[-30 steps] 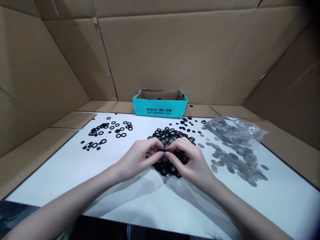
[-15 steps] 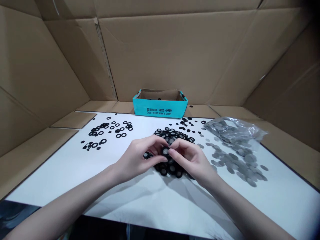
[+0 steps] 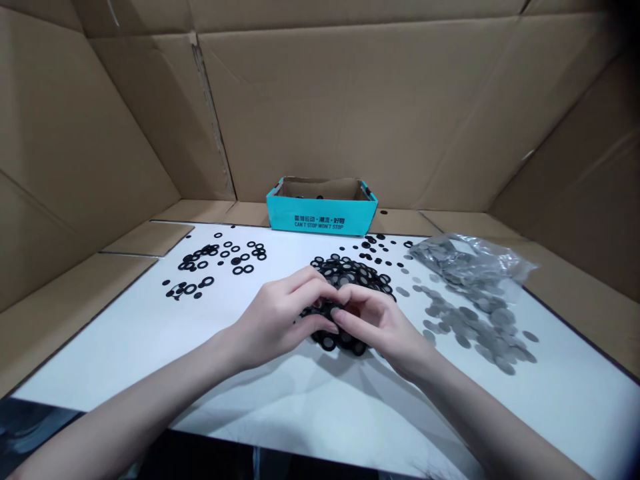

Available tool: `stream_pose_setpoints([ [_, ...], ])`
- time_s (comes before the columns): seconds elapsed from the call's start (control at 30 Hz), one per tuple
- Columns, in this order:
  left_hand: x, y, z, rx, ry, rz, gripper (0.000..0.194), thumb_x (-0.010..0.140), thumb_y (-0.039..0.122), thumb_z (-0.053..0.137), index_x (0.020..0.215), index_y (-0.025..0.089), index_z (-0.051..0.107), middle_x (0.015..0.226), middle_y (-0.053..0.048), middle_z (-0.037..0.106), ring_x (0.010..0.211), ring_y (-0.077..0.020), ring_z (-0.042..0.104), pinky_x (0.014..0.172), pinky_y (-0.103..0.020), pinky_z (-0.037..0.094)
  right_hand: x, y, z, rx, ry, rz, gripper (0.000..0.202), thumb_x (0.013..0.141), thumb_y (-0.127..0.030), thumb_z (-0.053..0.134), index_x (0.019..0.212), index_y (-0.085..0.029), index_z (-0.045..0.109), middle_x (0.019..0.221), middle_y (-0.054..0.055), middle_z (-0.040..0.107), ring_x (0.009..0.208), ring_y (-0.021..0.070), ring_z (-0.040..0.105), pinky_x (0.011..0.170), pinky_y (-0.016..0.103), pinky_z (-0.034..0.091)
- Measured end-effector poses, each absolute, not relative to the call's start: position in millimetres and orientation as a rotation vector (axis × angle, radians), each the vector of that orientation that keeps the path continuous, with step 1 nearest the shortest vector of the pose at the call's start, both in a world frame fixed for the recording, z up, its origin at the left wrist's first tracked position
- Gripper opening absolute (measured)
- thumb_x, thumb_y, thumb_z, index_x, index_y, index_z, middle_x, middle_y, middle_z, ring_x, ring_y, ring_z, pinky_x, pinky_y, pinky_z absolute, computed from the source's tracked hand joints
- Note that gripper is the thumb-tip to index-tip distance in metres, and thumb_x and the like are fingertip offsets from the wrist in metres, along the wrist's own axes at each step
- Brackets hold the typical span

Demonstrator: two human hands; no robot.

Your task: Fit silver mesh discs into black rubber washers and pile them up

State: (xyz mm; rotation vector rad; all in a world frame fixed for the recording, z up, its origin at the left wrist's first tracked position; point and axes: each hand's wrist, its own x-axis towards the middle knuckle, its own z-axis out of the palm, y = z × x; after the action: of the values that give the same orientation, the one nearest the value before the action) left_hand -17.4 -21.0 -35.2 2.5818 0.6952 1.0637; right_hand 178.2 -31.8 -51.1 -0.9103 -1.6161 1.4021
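My left hand [image 3: 287,313] and my right hand [image 3: 377,323] meet over a pile of black rings with grey centres [image 3: 353,268]. Between their fingertips is a black ring with a grey disc [image 3: 334,311] at its middle, turned partly edge-on and largely covered by fingers. The left thumb and fingers close on it from one side; the right thumb presses at the grey disc from the other. Below the hands, more of the pile shows on the white table [image 3: 280,407].
Loose black rings [image 3: 239,271] and small black discs are scattered at the left. Grey discs [image 3: 465,327] spread at the right, before a clear plastic bag [image 3: 450,257] of them. A turquoise box [image 3: 323,217] stands at the back, with cardboard walls [image 3: 350,100] around.
The held ring has tilted from facing me to partly edge-on, and the fingers cover more of it. Both hands have stayed nearly in place, fingertips closer together.
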Motion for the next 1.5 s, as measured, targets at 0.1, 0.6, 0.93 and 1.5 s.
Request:
stream_pose_setpoints([
  [0.1, -19.3, -19.8, -34.1, 2.638, 0.663, 0.983, 0.022, 0.092, 0.008, 0.051, 0.11, 0.018, 0.059, 0.099, -0.006, 0.058, 0.087, -0.0148, 0.058, 0.075, -0.024, 0.051, 178.4, -31.6, -51.9, -0.923, -1.673, 1.384, 0.035, 0.082, -0.053, 0.063, 0.078, -0.018, 0.057, 0.069, -0.001, 0.052, 0.061, 0.0113, 0.047, 0.055, 0.025, 0.038],
  [0.6, -25.8, -17.1, -25.0, 2.634, 0.619, 0.689, 0.032, 0.092, 0.007, 0.046, 0.119, 0.019, 0.058, 0.112, -0.009, 0.053, 0.101, -0.0167, 0.055, 0.083, -0.025, 0.051, 180.2, -30.3, -50.8, -0.974, -1.822, 1.19, 0.028, 0.084, -0.044, 0.06, 0.072, -0.019, 0.054, 0.065, -0.001, 0.051, 0.059, 0.012, 0.046, 0.054, 0.026, 0.038],
  [0.93, -140.2, 33.0, -8.6, 2.498, 1.765, 0.228, 0.033, 0.09, 0.045, 0.049, 0.101, 0.02, 0.066, 0.105, -0.009, 0.065, 0.088, -0.0252, 0.061, 0.07, -0.029, 0.042, 227.0, -18.6, -39.8, -1.198, -1.907, 0.355, 0.012, 0.082, -0.034, 0.064, 0.085, -0.022, 0.065, 0.078, 0.004, 0.069, 0.069, 0.019, 0.061, 0.062, 0.031, 0.044],
  [1.5, -193.3, 54.5, -40.2, 2.252, 1.852, 0.076, 0.03, 0.066, 0.049, 0.06, 0.074, 0.02, 0.059, 0.072, -0.004, 0.069, 0.069, -0.0228, 0.062, 0.059, -0.026, 0.04, 270.2, -16.1, -65.6, -1.508, -1.864, 0.091, 0.029, 0.09, -0.042, 0.051, 0.084, -0.021, 0.07, 0.081, 0.008, 0.071, 0.069, 0.0212, 0.059, 0.059, 0.033, 0.042],
])
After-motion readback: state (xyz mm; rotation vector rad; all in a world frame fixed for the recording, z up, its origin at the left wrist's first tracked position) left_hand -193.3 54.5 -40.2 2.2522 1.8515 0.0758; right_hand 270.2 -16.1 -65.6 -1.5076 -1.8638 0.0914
